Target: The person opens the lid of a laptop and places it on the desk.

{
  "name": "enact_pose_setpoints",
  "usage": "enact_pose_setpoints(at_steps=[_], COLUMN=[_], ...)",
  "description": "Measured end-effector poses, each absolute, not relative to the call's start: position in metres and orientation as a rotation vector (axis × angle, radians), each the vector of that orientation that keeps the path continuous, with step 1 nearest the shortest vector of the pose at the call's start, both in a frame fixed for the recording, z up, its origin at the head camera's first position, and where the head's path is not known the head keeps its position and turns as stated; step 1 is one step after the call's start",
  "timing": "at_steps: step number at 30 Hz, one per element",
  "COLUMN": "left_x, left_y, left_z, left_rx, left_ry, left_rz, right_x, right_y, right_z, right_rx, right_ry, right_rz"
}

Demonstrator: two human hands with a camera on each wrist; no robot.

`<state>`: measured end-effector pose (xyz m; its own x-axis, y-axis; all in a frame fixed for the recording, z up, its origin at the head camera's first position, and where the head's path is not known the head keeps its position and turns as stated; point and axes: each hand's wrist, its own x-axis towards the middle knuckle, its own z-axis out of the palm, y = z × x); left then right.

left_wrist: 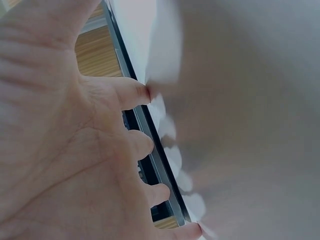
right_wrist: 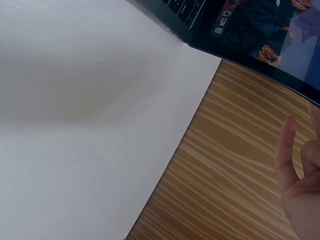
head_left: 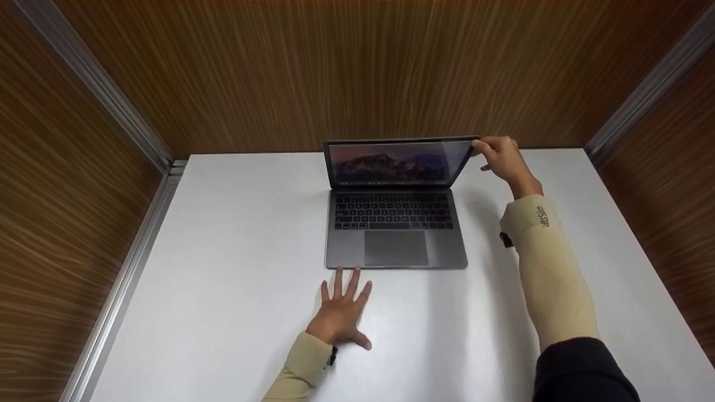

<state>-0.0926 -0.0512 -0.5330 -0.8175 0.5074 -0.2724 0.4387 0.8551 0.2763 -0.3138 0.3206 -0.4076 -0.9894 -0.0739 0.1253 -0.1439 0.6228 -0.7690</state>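
Observation:
A grey laptop lies on the white table with its lid raised and its screen lit, a mountain picture on it. At the lid's upper right corner my right hand pinches the edge between thumb and fingers. In the right wrist view only part of that right hand shows, below the screen's edge. My left hand is spread on the table in front of the laptop, its fingertips at the front edge near the left corner. The left wrist view shows the palm of the left hand close up.
The white table carries the laptop near its back edge. Wood-grain panels stand behind and on both sides, with metal rails along the corners. The lid's top is close to the back panel.

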Motion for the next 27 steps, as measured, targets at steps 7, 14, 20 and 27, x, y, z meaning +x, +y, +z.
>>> enact_pose_setpoints(at_steps=[7,14,20,27], left_x=[-0.094,-0.095,-0.098,-0.100], left_y=[-0.052,-0.052,-0.053,-0.054], left_z=[-0.533,-0.537,-0.538,-0.538], left_rx=[0.699,0.704,0.708,0.677], left_ry=[2.706,2.686,2.688,2.675], left_rz=[0.268,0.265,0.302,0.299], right_x=[-0.321,-0.327,-0.335,-0.342], right_y=[0.318,0.319,0.318,0.312], right_z=[-0.411,-0.418,-0.425,-0.431], right_rx=[0.244,0.228,0.223,0.211], right_ry=[-2.725,-2.716,-2.697,-2.659], right_rz=[1.341,1.329,1.342,1.378])
